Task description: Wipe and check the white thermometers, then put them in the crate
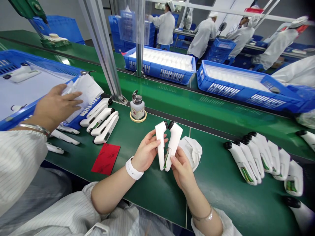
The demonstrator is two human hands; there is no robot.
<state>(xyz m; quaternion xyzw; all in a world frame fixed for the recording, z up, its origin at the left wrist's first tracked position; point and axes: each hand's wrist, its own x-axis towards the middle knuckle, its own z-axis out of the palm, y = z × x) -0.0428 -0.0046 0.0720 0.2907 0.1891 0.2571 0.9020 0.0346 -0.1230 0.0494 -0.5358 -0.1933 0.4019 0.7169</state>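
Note:
My left hand (pixel 144 153) is closed on a white handheld thermometer (pixel 160 136) with a black tip. My right hand (pixel 183 172) grips a second white thermometer (pixel 175 136), whose lower side shows an opening with green inside. Both are held upright above the green bench, black tips close together at the top and lower ends nearly touching. A crumpled white cloth (pixel 190 150) lies just beyond my right hand. To the left of my left hand, a red square sheet (pixel 106 159) rests on the bench.
A co-worker's hand (pixel 55 105) is over papers (pixel 86 90) at a blue crate (pixel 71 78) on the left. Several thermometers lie in rows left (pixel 107 129) and right (pixel 243 164). A dispenser bottle (pixel 137 108) stands behind, before a metal post (pixel 100 46). Blue crates (pixel 169 74) stand beyond.

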